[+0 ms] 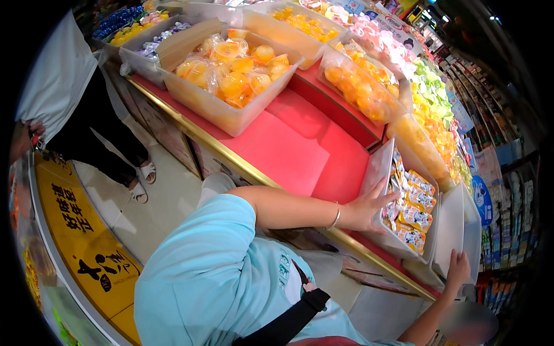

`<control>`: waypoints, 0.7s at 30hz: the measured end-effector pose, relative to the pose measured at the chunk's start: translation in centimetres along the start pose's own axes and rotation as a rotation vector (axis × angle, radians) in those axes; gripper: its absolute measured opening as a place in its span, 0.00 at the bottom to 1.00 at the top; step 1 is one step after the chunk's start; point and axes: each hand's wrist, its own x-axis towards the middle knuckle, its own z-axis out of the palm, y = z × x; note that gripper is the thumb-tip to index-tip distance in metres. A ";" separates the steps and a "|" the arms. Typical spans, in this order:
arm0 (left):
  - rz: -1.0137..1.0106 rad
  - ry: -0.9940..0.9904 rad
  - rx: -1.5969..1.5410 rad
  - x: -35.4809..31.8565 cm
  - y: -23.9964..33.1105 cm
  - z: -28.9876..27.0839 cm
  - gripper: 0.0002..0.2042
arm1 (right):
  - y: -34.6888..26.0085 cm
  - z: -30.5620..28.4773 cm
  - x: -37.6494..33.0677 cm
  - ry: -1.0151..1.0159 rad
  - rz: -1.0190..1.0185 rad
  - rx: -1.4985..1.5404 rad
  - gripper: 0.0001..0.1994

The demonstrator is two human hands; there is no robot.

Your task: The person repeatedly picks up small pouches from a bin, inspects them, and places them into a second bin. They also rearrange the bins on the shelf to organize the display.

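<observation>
My left hand lies spread against the near-left wall of a translucent plastic bin, its fingers apart and reaching over the rim. Inside that bin are several small orange-and-white snack packets. A bracelet circles my left wrist. At the right, my right hand has its fingers closed on the lower rim of a white plastic bin, which stands beside the packet bin. Part of the right hand's grip is hidden by the bin wall.
The bins stand on a red display counter with a gold edge. A large bin of wrapped orange jelly cups sits at the far left, more orange bins behind. A person stands across the aisle at left.
</observation>
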 end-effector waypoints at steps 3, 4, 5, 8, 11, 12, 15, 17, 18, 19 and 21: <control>0.102 0.023 -0.060 0.4 -1.2 0.0 0.31 | 0.5 -1.1 1.4 -0.143 0.198 0.136 0.18; 0.129 0.018 -0.044 0.6 -1.6 0.0 0.30 | 1.6 -0.2 1.2 0.126 0.146 0.310 0.18; 0.145 0.016 -0.021 0.6 -1.9 -0.1 0.30 | 0.7 -1.0 1.5 0.169 0.127 0.349 0.18; 0.036 -0.153 -0.069 0.8 -1.6 -2.5 0.32 | -3.2 -6.3 3.7 0.162 0.066 0.340 0.17; -0.055 -0.288 -0.056 1.2 0.7 -5.6 0.42 | -10.2 -13.7 3.7 0.237 -0.091 0.426 0.15; -0.003 -0.212 -0.124 1.0 0.9 -6.6 0.44 | -12.6 -15.2 3.8 0.295 -0.177 0.451 0.14; 0.197 0.135 -0.180 -0.7 4.3 -11.3 0.50 | -19.6 -17.6 3.5 0.301 -0.354 0.562 0.12; 0.303 0.286 -0.399 -1.0 8.0 -14.6 0.49 | -23.6 -19.2 2.7 0.291 -0.434 0.597 0.12; 0.322 0.322 -0.494 -1.3 9.8 -16.0 0.48 | -25.5 -19.3 2.3 0.312 -0.494 0.595 0.13; 0.335 0.367 -0.579 -1.8 11.1 -17.3 0.46 | -27.5 -18.8 2.0 0.281 -0.588 0.672 0.14; 0.185 0.401 -0.408 -2.7 11.6 -19.6 0.51 | -31.6 -17.7 0.9 0.416 -0.800 0.638 0.13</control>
